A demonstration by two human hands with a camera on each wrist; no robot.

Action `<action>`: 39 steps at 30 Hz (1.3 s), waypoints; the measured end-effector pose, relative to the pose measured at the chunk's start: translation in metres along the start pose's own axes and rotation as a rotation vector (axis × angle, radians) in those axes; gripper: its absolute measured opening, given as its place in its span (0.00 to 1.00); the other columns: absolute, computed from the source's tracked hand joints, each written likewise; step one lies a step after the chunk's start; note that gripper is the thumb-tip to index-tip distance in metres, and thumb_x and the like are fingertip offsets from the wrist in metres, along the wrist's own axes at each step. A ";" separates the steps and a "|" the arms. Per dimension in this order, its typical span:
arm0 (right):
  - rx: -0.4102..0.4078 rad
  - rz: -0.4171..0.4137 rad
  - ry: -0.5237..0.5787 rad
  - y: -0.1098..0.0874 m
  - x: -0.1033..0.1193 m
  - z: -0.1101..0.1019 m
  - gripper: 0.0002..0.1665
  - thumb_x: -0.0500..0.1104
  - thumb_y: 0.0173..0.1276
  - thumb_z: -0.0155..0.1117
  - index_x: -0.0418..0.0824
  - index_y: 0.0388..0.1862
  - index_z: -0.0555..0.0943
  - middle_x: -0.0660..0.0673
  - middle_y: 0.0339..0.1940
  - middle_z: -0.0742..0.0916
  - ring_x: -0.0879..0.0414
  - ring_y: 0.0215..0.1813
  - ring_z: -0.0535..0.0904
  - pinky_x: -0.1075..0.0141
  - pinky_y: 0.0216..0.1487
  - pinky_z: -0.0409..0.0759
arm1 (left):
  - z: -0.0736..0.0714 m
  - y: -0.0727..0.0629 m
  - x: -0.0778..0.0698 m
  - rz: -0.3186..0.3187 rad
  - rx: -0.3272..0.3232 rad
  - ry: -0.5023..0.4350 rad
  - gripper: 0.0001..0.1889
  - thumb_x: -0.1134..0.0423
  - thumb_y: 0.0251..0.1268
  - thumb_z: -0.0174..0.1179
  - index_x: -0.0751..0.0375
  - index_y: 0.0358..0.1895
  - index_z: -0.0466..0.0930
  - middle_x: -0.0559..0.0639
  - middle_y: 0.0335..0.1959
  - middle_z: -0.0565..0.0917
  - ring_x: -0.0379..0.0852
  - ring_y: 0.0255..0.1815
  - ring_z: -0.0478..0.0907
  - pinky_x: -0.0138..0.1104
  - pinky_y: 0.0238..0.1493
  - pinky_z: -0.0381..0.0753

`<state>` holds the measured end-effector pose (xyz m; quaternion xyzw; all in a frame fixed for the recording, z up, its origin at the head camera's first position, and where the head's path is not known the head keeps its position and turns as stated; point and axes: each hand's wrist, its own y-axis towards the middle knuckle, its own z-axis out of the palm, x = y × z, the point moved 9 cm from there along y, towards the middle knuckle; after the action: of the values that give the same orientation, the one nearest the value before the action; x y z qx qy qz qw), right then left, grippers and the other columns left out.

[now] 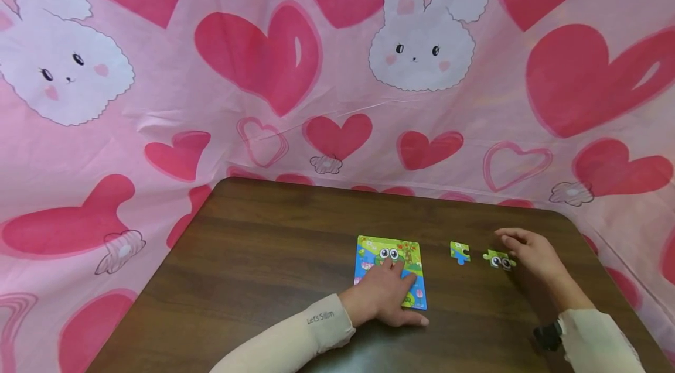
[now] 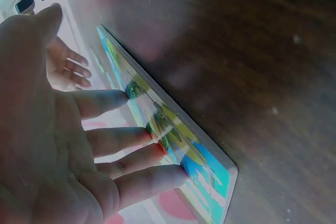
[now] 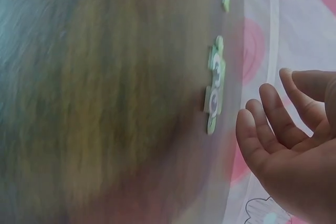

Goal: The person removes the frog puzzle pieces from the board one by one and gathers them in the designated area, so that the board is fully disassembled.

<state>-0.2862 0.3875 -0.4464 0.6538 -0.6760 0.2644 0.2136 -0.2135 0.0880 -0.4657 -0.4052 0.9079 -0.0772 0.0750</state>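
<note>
Left hand (image 1: 387,297) lies flat on the frog puzzle board (image 1: 390,270), fingers (image 2: 113,141) straight and slightly spread, pressing its picture face — board sits near the front middle of the dark wooden table (image 1: 263,256). Right hand (image 1: 532,253) hovers just beside a loose green puzzle piece with eyes (image 1: 498,260), fingers relaxed, holding nothing. A blue-green puzzle piece (image 1: 460,252) lies between board and green piece. Pink heart-and-bunny cloth (image 1: 337,68) hangs behind.

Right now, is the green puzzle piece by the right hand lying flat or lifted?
Flat: the green piece lies on the table; the right hand is beside it, fingers loose.
</note>
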 end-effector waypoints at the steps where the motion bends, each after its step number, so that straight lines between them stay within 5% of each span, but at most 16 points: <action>1: 0.004 -0.002 0.032 0.001 0.001 0.001 0.29 0.52 0.83 0.48 0.31 0.66 0.76 0.24 0.65 0.79 0.58 0.48 0.85 0.67 0.43 0.83 | 0.000 0.000 0.000 0.003 0.000 -0.010 0.46 0.17 0.57 0.46 0.39 0.74 0.67 0.49 0.73 0.69 0.51 0.70 0.69 0.39 0.64 0.77; 5: 0.018 -0.011 0.206 0.004 0.008 0.007 0.31 0.52 0.83 0.48 0.27 0.68 0.72 0.26 0.62 0.81 0.74 0.46 0.81 0.71 0.45 0.84 | -0.001 0.000 0.002 0.014 0.010 -0.061 0.45 0.17 0.59 0.45 0.40 0.73 0.70 0.46 0.73 0.71 0.50 0.70 0.70 0.41 0.65 0.76; 11: 0.036 -0.046 0.445 0.011 0.021 0.016 0.34 0.51 0.82 0.50 0.21 0.67 0.68 0.60 0.44 0.88 0.70 0.46 0.85 0.68 0.47 0.86 | -0.004 0.001 0.003 0.026 0.019 -0.087 0.43 0.19 0.60 0.46 0.39 0.72 0.72 0.44 0.72 0.73 0.49 0.69 0.71 0.42 0.65 0.76; 13: 0.054 -0.047 0.496 0.013 0.025 0.021 0.34 0.51 0.83 0.49 0.20 0.68 0.67 0.65 0.41 0.87 0.69 0.45 0.85 0.69 0.46 0.85 | -0.004 0.000 0.003 0.030 0.013 -0.073 0.43 0.18 0.60 0.46 0.39 0.72 0.72 0.44 0.71 0.73 0.49 0.69 0.72 0.41 0.65 0.77; 25: 0.120 -0.043 0.532 0.024 0.051 0.048 0.36 0.53 0.83 0.47 0.22 0.71 0.65 0.59 0.46 0.87 0.66 0.47 0.85 0.68 0.48 0.85 | -0.004 0.001 0.002 0.036 -0.008 0.004 0.43 0.18 0.60 0.44 0.38 0.72 0.71 0.43 0.70 0.75 0.48 0.68 0.72 0.39 0.62 0.78; 39: 0.211 0.010 0.515 0.036 0.087 0.098 0.30 0.50 0.84 0.47 0.27 0.70 0.70 0.36 0.54 0.84 0.59 0.48 0.86 0.66 0.50 0.85 | -0.003 0.002 0.001 0.042 0.009 0.009 0.43 0.19 0.61 0.44 0.38 0.73 0.70 0.44 0.71 0.74 0.49 0.70 0.71 0.38 0.65 0.76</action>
<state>-0.3212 0.2578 -0.4696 0.5803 -0.5713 0.4920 0.3079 -0.2157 0.0889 -0.4633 -0.3852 0.9162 -0.0815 0.0742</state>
